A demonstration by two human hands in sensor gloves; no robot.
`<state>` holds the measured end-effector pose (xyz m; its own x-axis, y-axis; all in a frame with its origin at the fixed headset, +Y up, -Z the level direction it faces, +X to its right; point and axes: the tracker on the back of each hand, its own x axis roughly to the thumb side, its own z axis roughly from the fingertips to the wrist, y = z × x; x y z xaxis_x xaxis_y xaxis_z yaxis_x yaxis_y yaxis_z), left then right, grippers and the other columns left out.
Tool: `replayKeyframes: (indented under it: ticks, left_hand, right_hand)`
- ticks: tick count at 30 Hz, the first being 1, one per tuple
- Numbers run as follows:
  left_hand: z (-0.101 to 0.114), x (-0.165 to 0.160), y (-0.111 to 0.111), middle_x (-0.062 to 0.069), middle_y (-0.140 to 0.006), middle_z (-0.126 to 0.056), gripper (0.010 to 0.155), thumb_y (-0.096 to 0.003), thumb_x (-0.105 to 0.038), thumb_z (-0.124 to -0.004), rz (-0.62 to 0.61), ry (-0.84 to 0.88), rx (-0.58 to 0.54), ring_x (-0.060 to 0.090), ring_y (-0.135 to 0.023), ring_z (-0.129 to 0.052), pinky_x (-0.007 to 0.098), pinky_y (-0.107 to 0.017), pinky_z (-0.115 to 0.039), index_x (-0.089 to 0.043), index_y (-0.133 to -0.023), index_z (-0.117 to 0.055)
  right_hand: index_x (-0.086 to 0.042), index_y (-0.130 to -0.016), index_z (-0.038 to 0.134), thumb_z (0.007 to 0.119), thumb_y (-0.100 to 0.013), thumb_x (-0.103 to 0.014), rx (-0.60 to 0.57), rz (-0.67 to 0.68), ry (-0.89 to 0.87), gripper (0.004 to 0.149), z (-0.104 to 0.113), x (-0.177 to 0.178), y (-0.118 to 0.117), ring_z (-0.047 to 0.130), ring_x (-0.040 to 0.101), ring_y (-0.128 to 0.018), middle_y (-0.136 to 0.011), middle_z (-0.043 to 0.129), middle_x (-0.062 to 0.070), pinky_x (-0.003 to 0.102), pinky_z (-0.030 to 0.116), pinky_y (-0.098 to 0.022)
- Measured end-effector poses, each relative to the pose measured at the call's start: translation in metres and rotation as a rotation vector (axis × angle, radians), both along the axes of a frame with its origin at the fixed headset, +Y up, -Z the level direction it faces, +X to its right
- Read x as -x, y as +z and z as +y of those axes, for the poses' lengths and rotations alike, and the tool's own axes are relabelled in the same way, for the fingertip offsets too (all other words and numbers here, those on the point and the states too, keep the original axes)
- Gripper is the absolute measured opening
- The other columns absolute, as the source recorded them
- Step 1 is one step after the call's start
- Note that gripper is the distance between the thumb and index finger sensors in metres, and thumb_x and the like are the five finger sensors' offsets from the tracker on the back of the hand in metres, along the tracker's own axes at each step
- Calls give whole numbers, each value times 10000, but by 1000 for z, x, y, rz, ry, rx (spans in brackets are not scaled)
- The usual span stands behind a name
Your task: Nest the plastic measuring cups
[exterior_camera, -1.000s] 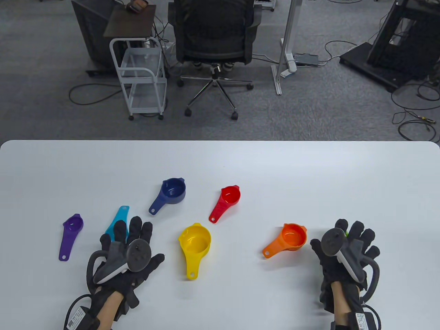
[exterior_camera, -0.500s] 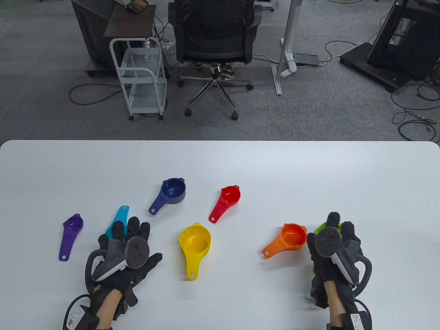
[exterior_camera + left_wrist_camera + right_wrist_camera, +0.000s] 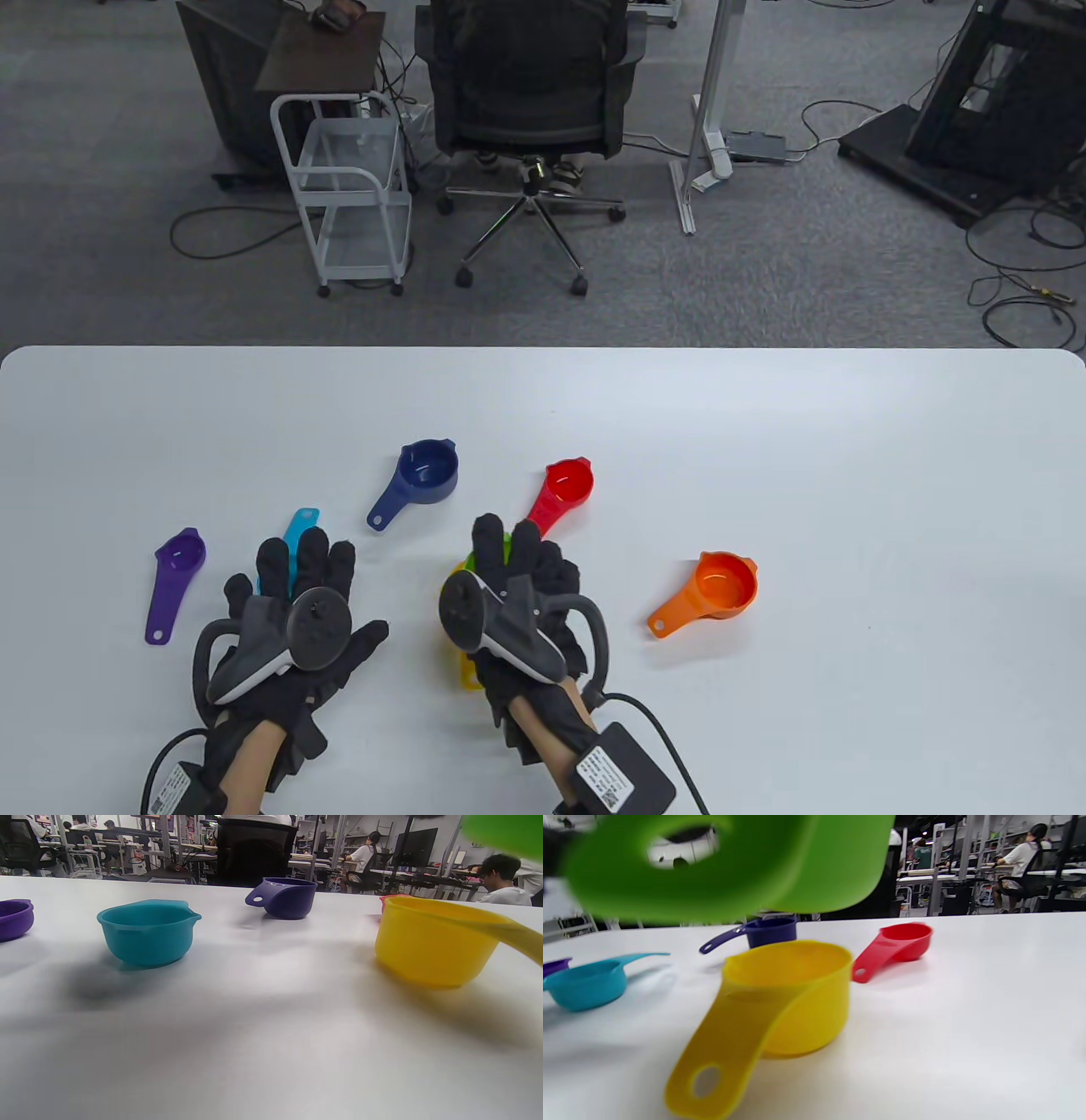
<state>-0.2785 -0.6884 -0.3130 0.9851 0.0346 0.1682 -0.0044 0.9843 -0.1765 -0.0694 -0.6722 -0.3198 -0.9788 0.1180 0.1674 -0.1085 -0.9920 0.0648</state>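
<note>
My right hand (image 3: 517,586) holds a green cup (image 3: 729,861) just above the yellow cup (image 3: 793,993); both are mostly hidden under the hand in the table view. The green cup also shows in the left wrist view (image 3: 505,834). My left hand (image 3: 297,611) rests flat on the table over the handle of the teal cup (image 3: 299,525), fingers spread, gripping nothing. The purple cup (image 3: 174,569) lies at the left, the navy cup (image 3: 424,471) and red cup (image 3: 564,488) further back, the orange cup (image 3: 713,586) to the right.
The white table (image 3: 764,424) has bare surface to the right and at the back. An office chair (image 3: 526,102) and a white cart (image 3: 352,187) stand on the floor beyond the table's far edge.
My right hand picked up the green cup from the right side and carried it left, past the orange cup, to over the yellow cup. My left hand shifted slightly left.
</note>
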Motion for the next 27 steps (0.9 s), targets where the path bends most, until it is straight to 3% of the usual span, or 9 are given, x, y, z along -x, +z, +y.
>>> replayKeyframes:
  ticks: [3, 9, 17, 27]
  left_hand:
    - [0, 3, -1, 170, -1215, -27, 916, -518, -701, -513, 10, 9, 2, 605, -1027, -21, 806, -608, -112, -196, -1172, -119]
    - [-4, 1, -3, 170, -1213, -17, 921, -517, -700, -515, 12, -3, 30, 597, -1025, -6, 803, -608, -100, -191, -1169, -110]
    - [-7, 2, -5, 182, -1208, -12, 924, -519, -698, -515, 27, -4, 60, 597, -1021, -4, 802, -606, -99, -183, -1168, -107]
    - [-11, 1, -6, 212, -1199, -8, 915, -527, -681, -502, 49, -10, 93, 610, -1013, -6, 800, -605, -95, -163, -1163, -96]
  right_hand:
    - [-87, -1185, 140, 557, -606, -533, 44, -33, 39, 841, -9, 17, -10, 364, 608, -930, -1130, 175, 416, 745, 360, -674]
    - [-80, -1184, 150, 558, -606, -531, 102, -83, 76, 839, -28, 18, -25, 365, 614, -929, -1126, 186, 420, 751, 364, -670]
    - [-82, -1183, 148, 546, -604, -540, 162, -103, 33, 838, -40, 17, -31, 381, 609, -943, -1137, 200, 414, 749, 380, -674]
    - [-83, -1185, 182, 536, -592, -566, 163, -127, 123, 843, -53, 25, -32, 417, 607, -949, -1148, 247, 408, 748, 408, -668]
